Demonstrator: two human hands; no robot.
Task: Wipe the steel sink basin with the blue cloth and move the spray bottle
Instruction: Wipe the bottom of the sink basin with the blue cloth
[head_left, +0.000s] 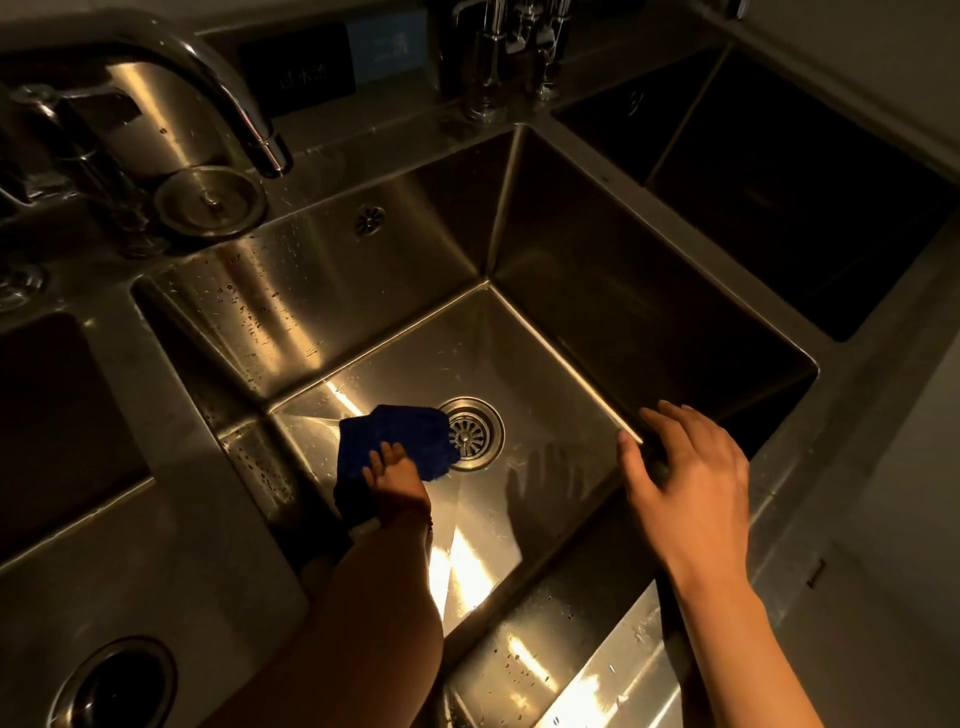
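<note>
While your left hand (397, 480) presses the blue cloth (397, 441) on the sink basin (545, 395) floor (just beside the drain (475, 434)), your right hand (685, 467) hovers with relaxed, empty fingers.

- The steel sink basin (545, 364) is the landmark, its round drain (470, 434) in the floor.
- The left hand (397, 483) presses the blue cloth (395, 441) flat on the floor, touching the drain's left edge.
- The right hand (685, 478) hovers right of the drain, fingers spread.
- The faucet (197, 78) arches behind the basin's far-left corner.
</note>
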